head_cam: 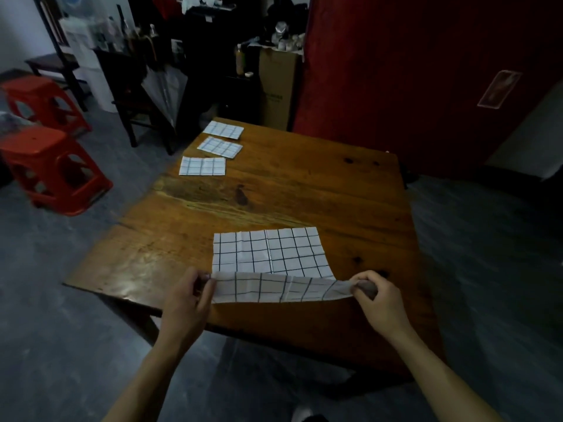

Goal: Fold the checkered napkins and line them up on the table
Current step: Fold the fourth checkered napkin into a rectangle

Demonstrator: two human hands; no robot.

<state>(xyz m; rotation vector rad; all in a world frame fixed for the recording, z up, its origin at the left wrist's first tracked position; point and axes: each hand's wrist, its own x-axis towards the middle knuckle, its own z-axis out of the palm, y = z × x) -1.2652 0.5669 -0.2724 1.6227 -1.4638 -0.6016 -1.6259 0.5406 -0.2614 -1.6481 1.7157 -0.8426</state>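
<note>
You're in a cluttered home room: a worn wooden table (pixel 304 190), red plastic stools (pixel 51 166) at left, a cardboard box (pixel 278 86) and crowded shelves (pixel 195 32) far behind.

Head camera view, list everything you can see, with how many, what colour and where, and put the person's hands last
Open napkin: one, white with dark grid, near edge of table, its near edge lifted.
Folded napkins: three, white with dark grid, in a row along the table's far left side.
Table: one, brown wood, centre.
Stools: two, red, on the floor at left.
Cardboard box: one, brown, beyond the table.
Red panel: one, dark red, right background.
Chair: one, dark, behind the table at left.
Shelf clutter: count unclear, dark, far background.
Left hand: one, pinches the open napkin's near left corner.
Right hand: one, pinches its near right corner.
</note>
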